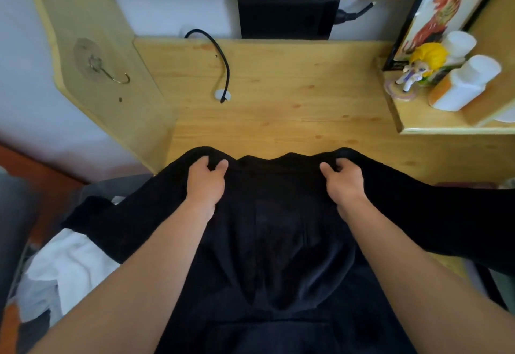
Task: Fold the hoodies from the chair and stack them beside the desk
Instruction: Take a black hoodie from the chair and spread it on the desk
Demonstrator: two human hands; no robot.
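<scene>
I look down at a black hoodie (278, 242) spread in front of me, its upper edge lying on the near part of a pale wooden desk (278, 97) and the rest falling toward me. My left hand (206, 178) has a clamped grip on a bunched fold of the fabric at the top left edge, fingers curled over it. My right hand (344, 179) has the same clamped grip on the top right edge. The hood lies open between my forearms, and one sleeve stretches off to the right. To my lower left lies a white garment (64, 270), partly under the hoodie. On the desk a black cable (220, 58) curves down to a small white fitting. A side shelf (418, 128) at the right carries a small yellow-haired figurine (418, 67) and two white bottles (465, 83).
</scene>
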